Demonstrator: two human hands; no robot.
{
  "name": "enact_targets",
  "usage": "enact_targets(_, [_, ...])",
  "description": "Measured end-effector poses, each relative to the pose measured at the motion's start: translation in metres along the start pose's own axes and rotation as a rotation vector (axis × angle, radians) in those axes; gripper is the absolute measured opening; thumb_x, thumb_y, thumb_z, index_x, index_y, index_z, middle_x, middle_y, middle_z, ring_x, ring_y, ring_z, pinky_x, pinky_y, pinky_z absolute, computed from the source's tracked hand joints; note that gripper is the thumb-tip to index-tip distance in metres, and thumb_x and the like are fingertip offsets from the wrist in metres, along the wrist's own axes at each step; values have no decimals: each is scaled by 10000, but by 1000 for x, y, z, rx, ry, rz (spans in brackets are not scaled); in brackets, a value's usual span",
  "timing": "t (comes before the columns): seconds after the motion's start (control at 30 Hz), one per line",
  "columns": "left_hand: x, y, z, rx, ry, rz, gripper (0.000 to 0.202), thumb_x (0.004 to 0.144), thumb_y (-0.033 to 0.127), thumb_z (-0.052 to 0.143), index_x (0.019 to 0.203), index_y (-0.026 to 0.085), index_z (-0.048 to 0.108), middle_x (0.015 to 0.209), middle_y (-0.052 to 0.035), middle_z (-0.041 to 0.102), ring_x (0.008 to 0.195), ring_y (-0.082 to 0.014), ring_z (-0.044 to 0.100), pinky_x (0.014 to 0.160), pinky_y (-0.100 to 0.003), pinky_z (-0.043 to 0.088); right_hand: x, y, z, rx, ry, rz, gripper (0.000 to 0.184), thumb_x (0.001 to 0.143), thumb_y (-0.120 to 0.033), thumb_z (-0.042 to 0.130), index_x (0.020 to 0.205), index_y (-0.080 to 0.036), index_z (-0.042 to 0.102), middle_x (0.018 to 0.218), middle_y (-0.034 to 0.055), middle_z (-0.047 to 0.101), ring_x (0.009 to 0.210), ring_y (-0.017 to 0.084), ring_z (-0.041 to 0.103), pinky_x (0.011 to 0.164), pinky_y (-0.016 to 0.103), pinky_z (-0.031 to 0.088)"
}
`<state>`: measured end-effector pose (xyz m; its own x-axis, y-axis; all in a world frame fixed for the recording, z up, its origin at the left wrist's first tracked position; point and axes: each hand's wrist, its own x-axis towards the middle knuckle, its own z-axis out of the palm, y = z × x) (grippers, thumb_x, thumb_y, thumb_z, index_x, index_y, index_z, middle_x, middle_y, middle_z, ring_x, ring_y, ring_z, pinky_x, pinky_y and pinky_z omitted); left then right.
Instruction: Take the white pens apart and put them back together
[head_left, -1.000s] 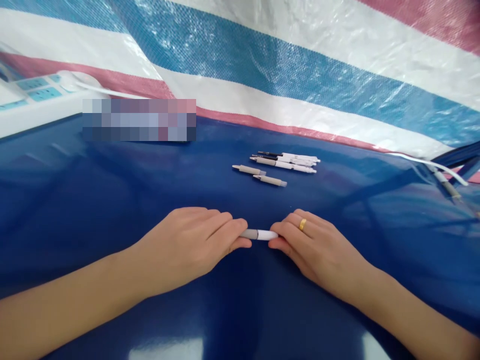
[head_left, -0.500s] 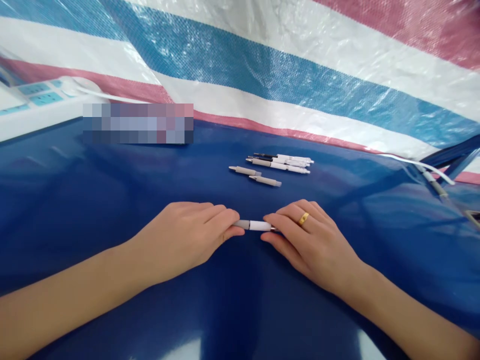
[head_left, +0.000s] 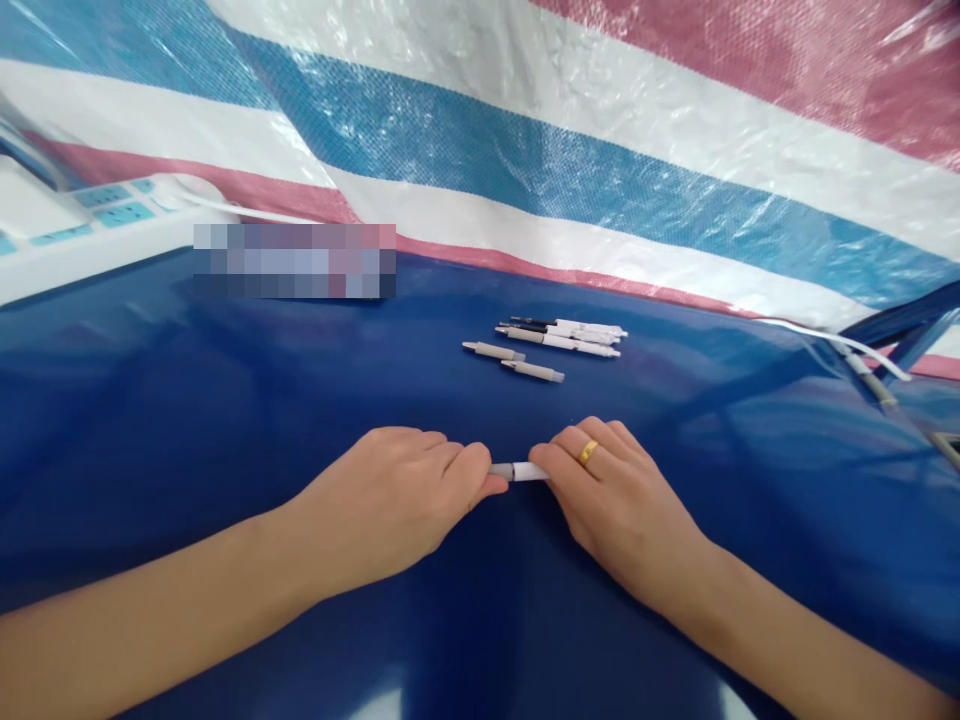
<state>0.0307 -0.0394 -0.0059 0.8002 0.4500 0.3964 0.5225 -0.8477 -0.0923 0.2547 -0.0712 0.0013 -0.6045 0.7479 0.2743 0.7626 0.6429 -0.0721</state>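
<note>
A glossy dark blue table fills the near and middle scene. Behind it, along the far side, hangs a plastic sheet striped in red, white and blue. Two bare forearms reach in from the near corners. The left hand is at center-left, fingers and thumb pinched closely around one end of a pen; the right hand, to its right, is curled narrowly around the pen's other end. At the far left sits a white power strip with light blue sockets. Right of it, a pixelated object lies at the table's far edge, its nature hidden. A thin white cable curves over the far right edge. Beyond the hands lies a small cluster of pens, white-bodied, the nearest with a gray grip; overlap hides their exact number. The held pen spans the gap between the hands, gray on the left and white on the right, both ends covered. Just nearer than the cluster are two short gray barrels, points leftward. Smallest is a gold ring on a right-hand finger.
</note>
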Motion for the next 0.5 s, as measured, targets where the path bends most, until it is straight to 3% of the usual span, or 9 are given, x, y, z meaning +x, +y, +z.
enact_targets(0.07, [-1,-1,1,-11,11,-11,354,1015,299,380,686,194,460,528,41,448,450,-137,438,479,-314,290,1,0,-2,-17,29,-14,208,980,-158,432,909,-160,627,772,43,587,698,188,469,621,344,324])
enact_targets(0.17, [-2,-5,3,-3,33,-12,329,1013,304,389,724,189,496,560,33,491,488,-142,475,500,-308,314,2,0,-4,6,7,-16,260,995,-346,450,998,-147,617,847,63,626,758,200,517,660,353,363])
enact_targets(0.27, [-2,-6,4,-6,33,2,315,1010,309,396,749,184,522,570,32,501,489,-144,476,500,-303,328,2,-1,-3,64,-45,-4,240,1015,-288,402,940,-164,593,873,51,635,764,189,530,686,350,385])
enact_targets(0.37, [-1,-6,4,-14,44,4,278,1007,307,409,814,172,557,600,28,550,511,-146,519,505,-300,364,1,1,-1,121,-5,46,184,998,-229,433,878,-169,559,860,43,632,752,182,531,695,345,412])
enact_targets(0.43, [-1,-7,4,-24,77,-10,240,1004,306,425,879,162,570,653,19,601,562,-146,573,529,-293,403,1,2,-1,138,25,79,167,981,-304,485,1001,-155,558,952,69,643,825,204,549,716,357,434])
enact_targets(0.5, [0,-8,3,-36,119,-12,192,994,305,456,946,156,568,706,14,636,612,-143,609,562,-284,437,1,4,0,149,6,70,263,980,-359,483,1137,-154,532,1053,88,639,901,222,556,749,371,446])
